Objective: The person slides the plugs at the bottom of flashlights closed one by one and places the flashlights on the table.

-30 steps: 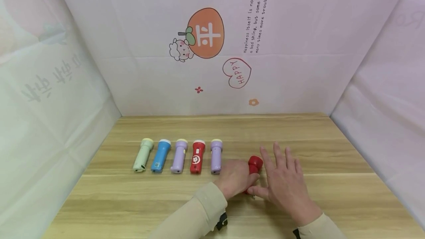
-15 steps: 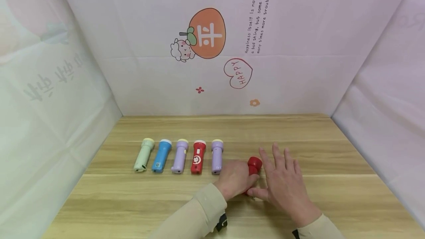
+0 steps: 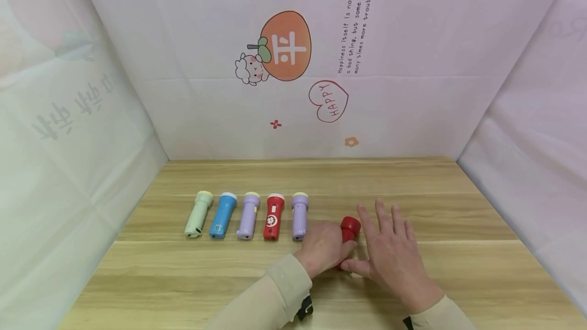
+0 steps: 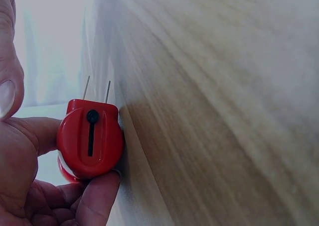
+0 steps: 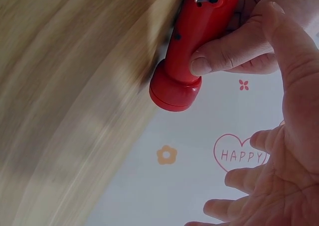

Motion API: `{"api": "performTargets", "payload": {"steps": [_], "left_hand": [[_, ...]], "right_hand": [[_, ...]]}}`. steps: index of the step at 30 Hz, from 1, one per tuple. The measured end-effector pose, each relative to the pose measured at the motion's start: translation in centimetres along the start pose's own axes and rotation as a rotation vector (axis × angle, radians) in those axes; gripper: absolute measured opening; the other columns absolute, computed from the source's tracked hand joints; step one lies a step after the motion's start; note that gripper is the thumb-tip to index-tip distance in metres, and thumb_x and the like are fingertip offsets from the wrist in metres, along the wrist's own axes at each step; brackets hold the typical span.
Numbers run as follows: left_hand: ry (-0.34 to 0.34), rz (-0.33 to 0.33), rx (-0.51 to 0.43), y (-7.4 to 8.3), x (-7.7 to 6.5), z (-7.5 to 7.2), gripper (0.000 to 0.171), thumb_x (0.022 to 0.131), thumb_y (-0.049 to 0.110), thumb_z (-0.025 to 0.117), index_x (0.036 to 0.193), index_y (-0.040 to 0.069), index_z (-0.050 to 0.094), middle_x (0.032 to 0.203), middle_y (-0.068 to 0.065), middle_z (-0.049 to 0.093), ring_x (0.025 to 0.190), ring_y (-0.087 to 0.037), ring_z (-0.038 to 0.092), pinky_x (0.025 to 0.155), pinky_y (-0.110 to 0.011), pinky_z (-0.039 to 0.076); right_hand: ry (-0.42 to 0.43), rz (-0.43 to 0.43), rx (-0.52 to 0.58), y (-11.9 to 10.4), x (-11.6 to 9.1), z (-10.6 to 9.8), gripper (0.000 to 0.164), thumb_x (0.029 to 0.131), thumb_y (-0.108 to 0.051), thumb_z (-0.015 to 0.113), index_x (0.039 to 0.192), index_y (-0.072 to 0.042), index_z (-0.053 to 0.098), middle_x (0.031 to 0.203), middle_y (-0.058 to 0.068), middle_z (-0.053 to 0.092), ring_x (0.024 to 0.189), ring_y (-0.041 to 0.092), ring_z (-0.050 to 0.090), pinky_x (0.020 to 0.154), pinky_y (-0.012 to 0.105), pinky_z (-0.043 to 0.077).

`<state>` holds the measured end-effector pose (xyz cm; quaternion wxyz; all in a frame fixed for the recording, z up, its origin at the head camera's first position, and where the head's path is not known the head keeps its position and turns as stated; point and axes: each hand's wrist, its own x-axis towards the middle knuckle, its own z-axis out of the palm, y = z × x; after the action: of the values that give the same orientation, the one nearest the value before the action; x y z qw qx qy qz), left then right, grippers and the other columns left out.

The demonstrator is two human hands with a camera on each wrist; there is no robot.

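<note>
My left hand [image 3: 321, 246] grips a red flashlight [image 3: 350, 226] by its body, low over the tabletop, with the head pointing away from me. The left wrist view shows the flashlight's rear end, where a black slider [image 4: 93, 116] sits at one end of a slot. Two thin metal plug prongs [image 4: 107, 92] stick out from its side. Spread beside the flashlight, my right hand [image 3: 394, 258] has straight fingers, and its thumb reaches toward the rear end. In the right wrist view the left thumb [image 5: 219, 59] lies along the red body, near the flared head.
Left of my hands, several flashlights lie in a row on the wooden table [image 3: 183, 279]: a pale green one [image 3: 198, 214], a blue one [image 3: 222, 216], a purple one [image 3: 248, 216], a red one [image 3: 273, 217] and another purple one [image 3: 299, 217]. White printed cloth [image 3: 220, 121] walls the back and sides.
The gripped flashlight's head has shifted very slightly left and toward me. Both hands keep nearly the same pose, and the row of flashlights stays put.
</note>
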<state>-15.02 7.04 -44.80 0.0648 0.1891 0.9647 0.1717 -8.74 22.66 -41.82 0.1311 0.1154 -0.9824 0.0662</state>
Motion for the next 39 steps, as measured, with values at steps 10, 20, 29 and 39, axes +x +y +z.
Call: {"api": "performTargets", "payload": {"steps": [10, 20, 29, 39], "left_hand": [[0.010, -0.025, -0.096, -0.3, -0.4, -0.1, 0.041, 0.098, 0.047, 0.066, 0.069, 0.019, 0.057, 0.060, 0.002, 0.054, 0.050, -0.012, 0.051, 0.045, -0.025, 0.039], [0.017, -0.043, -0.219, -0.9, -0.8, -0.6, 0.039, 0.098, 0.043, 0.064, 0.070, 0.018, 0.057, 0.057, 0.002, 0.055, 0.047, -0.012, 0.051, 0.043, -0.026, 0.040], [0.055, -0.061, -0.246, -1.1, -1.1, -1.0, 0.036, 0.097, 0.047, 0.064, 0.079, 0.016, 0.057, 0.061, 0.001, 0.056, 0.049, -0.012, 0.052, 0.043, -0.028, 0.040], [0.108, -0.046, -0.321, -1.7, -1.5, -1.7, 0.032, 0.097, 0.043, 0.064, 0.083, 0.015, 0.057, 0.062, 0.002, 0.057, 0.049, -0.011, 0.052, 0.044, -0.027, 0.042]], "right_hand": [[0.018, -0.014, -0.006, -0.2, -0.1, 0.0, 0.123, 0.068, -0.078, 0.080, 0.161, -0.010, 0.037, 0.162, 0.034, 0.032, 0.145, 0.064, 0.029, 0.109, 0.080, 0.028], [0.041, -0.017, -0.004, -0.3, 0.0, 0.0, 0.123, 0.068, -0.079, 0.079, 0.160, -0.008, 0.038, 0.160, 0.035, 0.035, 0.144, 0.063, 0.031, 0.109, 0.080, 0.030], [0.028, -0.008, -0.001, -0.7, 0.0, -0.1, 0.122, 0.071, -0.079, 0.077, 0.162, -0.009, 0.035, 0.161, 0.035, 0.033, 0.145, 0.063, 0.030, 0.109, 0.079, 0.030], [0.043, -0.021, 0.013, -1.3, 0.0, -0.7, 0.121, 0.071, -0.076, 0.080, 0.161, -0.008, 0.036, 0.160, 0.033, 0.036, 0.144, 0.062, 0.032, 0.109, 0.079, 0.032]]}}
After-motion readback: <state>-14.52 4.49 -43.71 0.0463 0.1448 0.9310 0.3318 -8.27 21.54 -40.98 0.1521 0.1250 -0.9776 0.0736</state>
